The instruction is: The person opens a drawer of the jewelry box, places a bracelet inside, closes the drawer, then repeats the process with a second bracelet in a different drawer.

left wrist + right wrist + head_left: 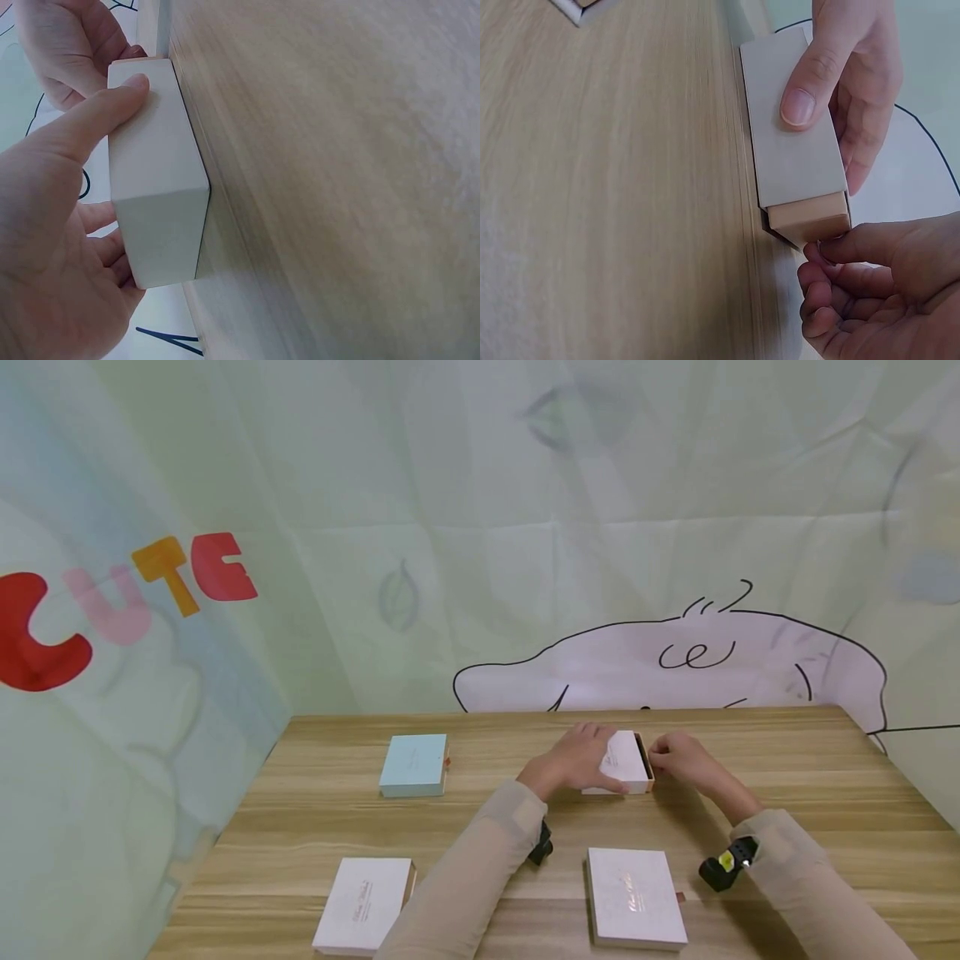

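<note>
At the back right of the table, my left hand (572,761) grips a white drawer-style box (624,758), thumb on its near side and fingers round the far side. The box's tan inner drawer (810,216) sticks slightly out of the sleeve at the right end. There my right hand (889,289) pinches something small at the drawer's end with thumb and index finger, probably its pull tab, mostly hidden by the fingertips. In the left wrist view the sleeve's blank left end and near side (154,142) show.
A light blue box (414,764) with an orange-brown tab lies back left. Two more white boxes lie nearer, one front left (363,902) partly behind my left sleeve, one front centre (636,897) with a brown tab. A printed cloth (487,568) hangs behind the wooden table (315,827).
</note>
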A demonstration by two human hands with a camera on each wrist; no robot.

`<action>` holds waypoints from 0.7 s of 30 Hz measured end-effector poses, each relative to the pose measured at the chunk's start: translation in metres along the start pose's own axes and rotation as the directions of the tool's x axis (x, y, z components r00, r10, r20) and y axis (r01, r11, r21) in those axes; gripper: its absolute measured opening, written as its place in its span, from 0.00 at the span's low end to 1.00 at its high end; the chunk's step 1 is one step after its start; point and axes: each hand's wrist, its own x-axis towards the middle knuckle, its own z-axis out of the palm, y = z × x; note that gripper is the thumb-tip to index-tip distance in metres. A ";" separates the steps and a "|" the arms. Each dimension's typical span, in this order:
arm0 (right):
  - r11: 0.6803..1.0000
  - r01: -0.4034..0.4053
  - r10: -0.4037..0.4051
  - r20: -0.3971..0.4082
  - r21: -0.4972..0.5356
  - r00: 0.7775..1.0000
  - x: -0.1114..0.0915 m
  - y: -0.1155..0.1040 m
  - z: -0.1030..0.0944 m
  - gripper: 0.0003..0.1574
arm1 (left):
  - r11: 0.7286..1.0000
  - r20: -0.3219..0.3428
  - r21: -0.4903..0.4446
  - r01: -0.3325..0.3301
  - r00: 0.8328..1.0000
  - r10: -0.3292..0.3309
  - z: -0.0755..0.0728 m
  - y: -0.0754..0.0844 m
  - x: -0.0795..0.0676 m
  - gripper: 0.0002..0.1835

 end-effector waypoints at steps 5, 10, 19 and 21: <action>1.000 0.021 -0.021 -0.004 0.001 1.000 0.000 -0.002 0.000 0.07 | 1.000 -0.006 0.000 -0.001 1.000 0.001 0.000 0.000 0.000 0.52; 0.999 0.052 -0.052 -0.005 0.006 0.999 0.000 -0.003 0.000 0.07 | 1.000 -0.007 0.005 -0.003 1.000 0.003 0.000 0.000 0.001 0.51; 0.999 0.040 -0.040 0.006 0.033 0.999 0.003 -0.002 0.005 0.08 | 1.000 -0.009 -0.002 0.006 1.000 -0.006 0.003 -0.001 0.002 0.51; 0.999 0.037 -0.037 0.010 0.034 0.999 0.004 -0.002 0.006 0.09 | 1.000 -0.009 -0.001 0.010 1.000 -0.010 0.004 -0.001 0.002 0.52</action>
